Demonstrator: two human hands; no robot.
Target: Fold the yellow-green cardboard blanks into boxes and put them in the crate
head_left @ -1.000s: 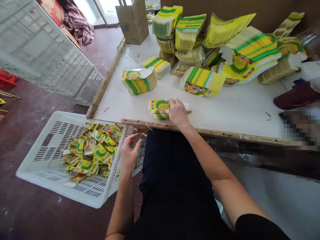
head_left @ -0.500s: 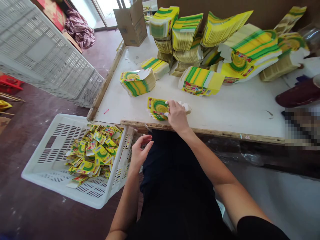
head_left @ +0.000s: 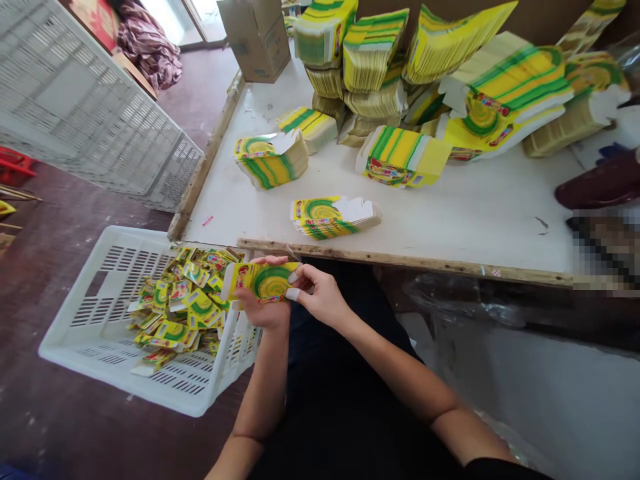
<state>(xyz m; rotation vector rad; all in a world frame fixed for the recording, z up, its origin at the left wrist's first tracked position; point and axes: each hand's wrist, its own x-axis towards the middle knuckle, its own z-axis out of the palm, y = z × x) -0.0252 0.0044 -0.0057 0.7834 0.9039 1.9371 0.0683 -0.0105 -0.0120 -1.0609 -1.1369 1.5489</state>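
Observation:
Between my hands, just in front of the table edge, is a small yellow and green carton [head_left: 270,281] with a swirl print. My left hand [head_left: 263,310] wraps it from below, thumb on the near side and fingers along the far side. My right hand [head_left: 316,291] pinches its right end between thumb and fingers. Beyond them on the white table [head_left: 210,200] lies a short stack of flat cartons [head_left: 330,219], fanned out. To my left, a white plastic crate [head_left: 110,353] holds many cartons [head_left: 193,300] of the same print, heaped loosely.
Bundles of flat cartons [head_left: 273,160] stand on the table, with more piled at the back [head_left: 375,57]. A cardboard box [head_left: 257,40] sits at the far left corner. Tall white crates [head_left: 95,100] rise on the left. A dark red cylinder [head_left: 597,181] lies at the right.
My right hand has drawn a carton off the short stack and brought it down toward me. My left hand, empty before, has closed around it. The view has shifted slightly.

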